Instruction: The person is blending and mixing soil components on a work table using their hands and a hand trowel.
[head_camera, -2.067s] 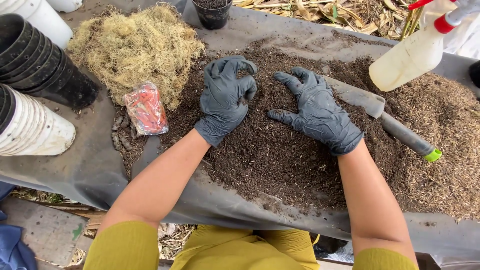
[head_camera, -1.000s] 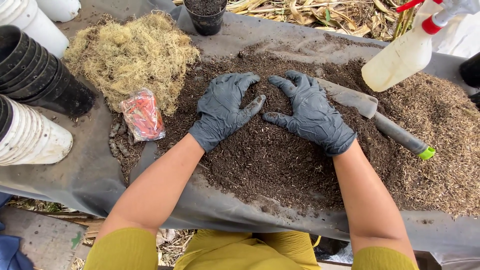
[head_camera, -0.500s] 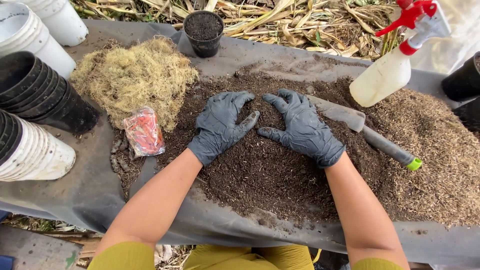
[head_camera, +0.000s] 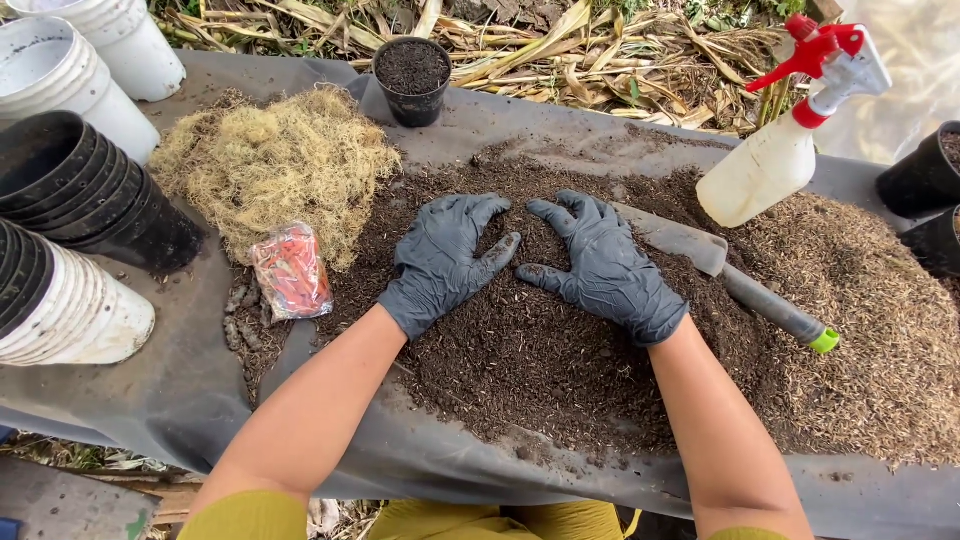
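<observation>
Both of my hands wear dark grey gloves and lie flat, fingers spread, on a heap of dark soil (head_camera: 530, 350) spread over a black sheet (head_camera: 180, 390). My left hand (head_camera: 445, 258) presses the heap's left part, with its thumb pointing right. My right hand (head_camera: 605, 265) rests beside it, the thumbs nearly touching. Neither hand grips anything. A metal trowel (head_camera: 730, 275) with a grey handle and a green end lies on the soil just right of my right hand.
A clump of dry yellow moss (head_camera: 270, 165) and a small red packet (head_camera: 290, 272) lie to the left. Stacked black pots (head_camera: 80, 195) and white pots (head_camera: 60, 300) sit at far left. A soil-filled black pot (head_camera: 412, 78) stands behind. A red-topped spray bottle (head_camera: 775, 150) lies at right, above lighter coarse mix (head_camera: 880, 320).
Both hands have slid together across the soil until the thumbs nearly meet. The camera has tilted up, showing more straw and the pot behind.
</observation>
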